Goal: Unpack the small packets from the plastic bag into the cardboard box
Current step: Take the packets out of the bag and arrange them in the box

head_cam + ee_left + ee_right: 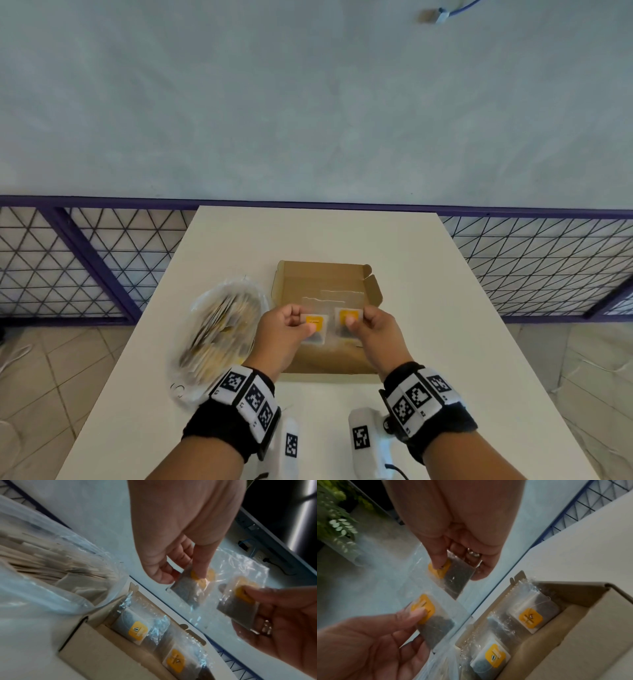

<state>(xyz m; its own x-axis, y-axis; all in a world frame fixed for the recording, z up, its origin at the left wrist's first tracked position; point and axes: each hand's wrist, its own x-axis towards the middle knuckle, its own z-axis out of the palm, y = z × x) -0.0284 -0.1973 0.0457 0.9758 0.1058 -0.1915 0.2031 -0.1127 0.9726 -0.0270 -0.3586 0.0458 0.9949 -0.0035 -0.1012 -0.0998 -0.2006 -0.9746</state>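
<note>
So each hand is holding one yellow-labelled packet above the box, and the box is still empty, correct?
Not quite. Each hand, left and right, does hold one packet above the box, but the box is not empty: the right wrist view shows two packets already lying inside it.

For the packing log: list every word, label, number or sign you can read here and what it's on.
No text can be read.
Yellow labels on the packets in the box: small dark print and a logo, too blurred to read.
Yellow labels on the packets held in the left hand and right hand: partly covered, blurred.
Wristbands: black-and-white square marker codes, no words.
</note>
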